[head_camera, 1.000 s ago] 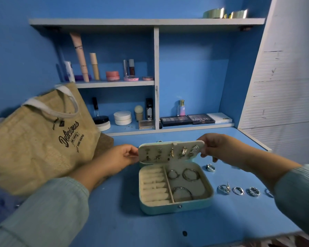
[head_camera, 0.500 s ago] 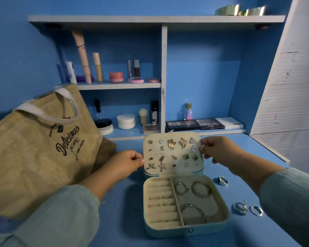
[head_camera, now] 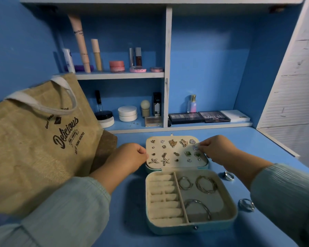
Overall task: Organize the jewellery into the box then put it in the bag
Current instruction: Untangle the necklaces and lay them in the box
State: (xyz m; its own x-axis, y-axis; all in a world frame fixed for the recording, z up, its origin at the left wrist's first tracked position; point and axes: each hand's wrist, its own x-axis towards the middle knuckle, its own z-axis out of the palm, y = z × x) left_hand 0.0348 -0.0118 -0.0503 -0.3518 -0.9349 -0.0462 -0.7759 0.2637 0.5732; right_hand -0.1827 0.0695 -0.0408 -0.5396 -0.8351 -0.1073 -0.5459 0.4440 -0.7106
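Observation:
A pale teal jewellery box [head_camera: 228, 223] lies wide open on the blue desk. Its lid panel [head_camera: 175, 164] faces up, studded with several earrings. My left hand [head_camera: 130, 157] pinches the lid's left edge, my right hand [head_camera: 216, 148] pinches its right edge. In the tray, three silver hoops [head_camera: 206, 184] lie right of the divider, beside empty ring rolls [head_camera: 163, 196]. Two silver rings [head_camera: 227, 176] [head_camera: 246, 205] lie on the desk right of the box. A jute bag [head_camera: 34, 139] printed "Delicious" stands at the left.
Behind the box, shelves [head_camera: 119, 75] carry cosmetics: tubes, jars, a perfume bottle [head_camera: 192, 103], eyeshadow palettes [head_camera: 198, 117]. A white slatted panel [head_camera: 296, 86] closes off the right side. The blue desk [head_camera: 128, 202] runs between bag and box.
The lid has swung from nearly shut to lying flat open, showing the earrings. Both hands stayed on its edges. The view moved closer and tipped down.

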